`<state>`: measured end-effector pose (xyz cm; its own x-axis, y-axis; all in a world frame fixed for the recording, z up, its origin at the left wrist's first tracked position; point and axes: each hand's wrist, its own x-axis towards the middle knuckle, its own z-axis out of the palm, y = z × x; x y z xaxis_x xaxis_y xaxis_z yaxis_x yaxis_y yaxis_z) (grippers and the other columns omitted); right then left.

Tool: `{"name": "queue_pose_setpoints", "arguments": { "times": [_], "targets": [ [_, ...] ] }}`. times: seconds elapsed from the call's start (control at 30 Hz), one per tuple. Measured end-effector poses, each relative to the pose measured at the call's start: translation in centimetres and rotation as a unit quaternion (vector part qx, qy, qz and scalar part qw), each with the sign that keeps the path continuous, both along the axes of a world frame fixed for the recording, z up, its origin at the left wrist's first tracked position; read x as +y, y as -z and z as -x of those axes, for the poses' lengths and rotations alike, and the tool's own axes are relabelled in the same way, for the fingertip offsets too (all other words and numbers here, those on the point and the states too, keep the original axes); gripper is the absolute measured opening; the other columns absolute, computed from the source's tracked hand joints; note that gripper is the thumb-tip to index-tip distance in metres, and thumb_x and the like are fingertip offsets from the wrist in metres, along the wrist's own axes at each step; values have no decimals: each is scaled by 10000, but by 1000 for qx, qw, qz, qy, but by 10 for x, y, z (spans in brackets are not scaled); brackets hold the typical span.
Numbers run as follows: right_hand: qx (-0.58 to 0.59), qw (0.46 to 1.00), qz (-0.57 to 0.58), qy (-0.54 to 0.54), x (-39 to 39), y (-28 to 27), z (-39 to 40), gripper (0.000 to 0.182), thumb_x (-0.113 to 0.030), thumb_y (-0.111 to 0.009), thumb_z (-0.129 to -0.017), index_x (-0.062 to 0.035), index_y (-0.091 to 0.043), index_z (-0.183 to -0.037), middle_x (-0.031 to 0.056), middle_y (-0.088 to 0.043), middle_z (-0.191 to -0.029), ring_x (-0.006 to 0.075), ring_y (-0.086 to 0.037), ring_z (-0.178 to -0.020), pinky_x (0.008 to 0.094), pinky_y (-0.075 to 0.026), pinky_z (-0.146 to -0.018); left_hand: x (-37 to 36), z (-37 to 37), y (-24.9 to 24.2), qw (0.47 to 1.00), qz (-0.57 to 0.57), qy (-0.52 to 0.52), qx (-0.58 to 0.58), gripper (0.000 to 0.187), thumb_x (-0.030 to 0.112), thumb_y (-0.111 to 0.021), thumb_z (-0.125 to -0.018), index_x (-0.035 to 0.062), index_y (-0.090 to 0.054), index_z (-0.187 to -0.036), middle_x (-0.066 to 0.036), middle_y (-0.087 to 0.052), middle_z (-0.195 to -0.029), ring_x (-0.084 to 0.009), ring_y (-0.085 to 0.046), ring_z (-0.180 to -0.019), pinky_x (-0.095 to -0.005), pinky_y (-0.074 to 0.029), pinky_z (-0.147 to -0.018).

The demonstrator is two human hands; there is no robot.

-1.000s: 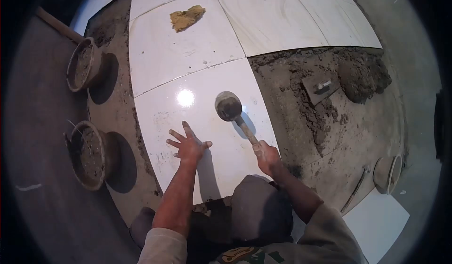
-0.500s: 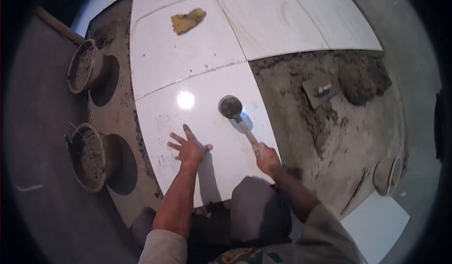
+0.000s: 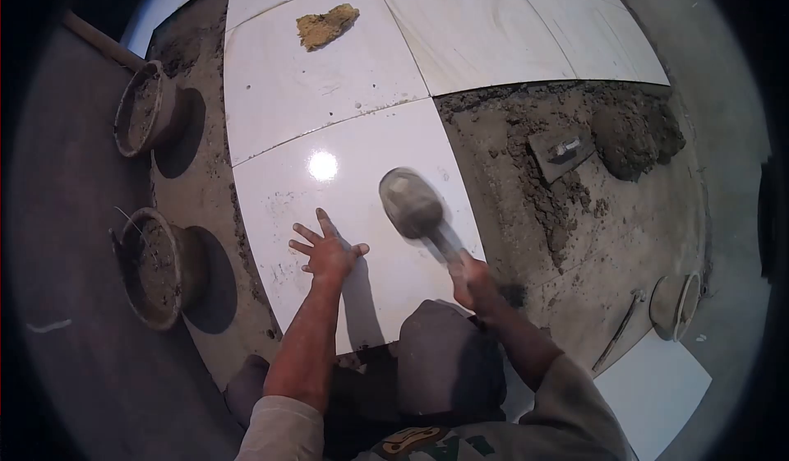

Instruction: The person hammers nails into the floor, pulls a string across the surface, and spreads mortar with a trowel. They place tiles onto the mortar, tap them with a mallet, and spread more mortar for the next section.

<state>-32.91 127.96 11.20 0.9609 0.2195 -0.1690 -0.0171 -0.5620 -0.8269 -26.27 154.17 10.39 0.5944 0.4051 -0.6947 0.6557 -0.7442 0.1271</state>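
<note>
My right hand [image 3: 472, 283] grips the handle of a mallet [image 3: 412, 206], whose rounded head is smeared by motion above a glossy white floor tile [image 3: 403, 288]. With fingers spread wide, my left hand [image 3: 330, 257] is over the same tile, left of the mallet, and its shadow falls toward me. Small grey specks of mortar dot the tile's left part. My knee shows at the tile's near edge.
Two bowls of mortar, a far bowl [image 3: 148, 109] and a near bowl [image 3: 156, 268], stand left. A yellow sponge piece [image 3: 327, 27] lies on a farther tile. Rightward are a trowel [image 3: 563, 150], a mortar heap [image 3: 637, 140], a small bucket [image 3: 675, 306] and a loose white tile [image 3: 653, 391].
The mallet head has swung up off the tile toward the camera and now looks larger and blurred. My left hand stays spread in nearly the same spot.
</note>
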Motion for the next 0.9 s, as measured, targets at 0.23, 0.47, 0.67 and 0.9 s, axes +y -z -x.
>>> {"name": "queue_pose_setpoints", "arguments": {
  "times": [0.23, 0.47, 0.67, 0.9],
  "targets": [
    [131, 987, 86, 30, 7, 24, -28, 403, -378, -451, -948, 9, -561, -958, 296, -604, -819, 494, -575, -825, 522, -466, -697, -2, -2, 3, 1000, 0, 0, -23, 1218, 420, -831, -662, 248, 29, -1508, -278, 176, -1509, -544, 103, -1370, -732, -281, -967],
    [74, 989, -110, 70, -6, -17, -4, 196, -177, -448, -890, 0, -528, -863, 154, -550, -615, 347, -534, -528, 389, -447, -517, 0, 0, 0, 1000, 8, -2, 1, 1192, 449, -797, -689, 248, 45, -1509, -273, 189, -1510, -551, 129, -1361, -749, -252, -963],
    [47, 991, 124, 14, 14, 53, -3, 287, -263, -499, -927, 6, -511, -828, 231, -570, -642, 445, -580, -624, 491, -441, -554, 3, 4, 0, 1000, 24, -3, -14, 1184, 451, -794, -695, 237, 39, -1510, -296, 194, -1498, -561, 142, -1353, -752, -247, -963],
    [91, 995, 49, 10, 27, -10, -18, 316, -305, -455, -962, -13, -513, -854, 251, -554, -678, 466, -576, -675, 502, -429, -584, 4, 6, -1, 1000, 15, -6, 11, 1201, 458, -803, -681, 247, 41, -1509, -276, 199, -1506, -547, 142, -1361, -745, -246, -970]
  ]
}}
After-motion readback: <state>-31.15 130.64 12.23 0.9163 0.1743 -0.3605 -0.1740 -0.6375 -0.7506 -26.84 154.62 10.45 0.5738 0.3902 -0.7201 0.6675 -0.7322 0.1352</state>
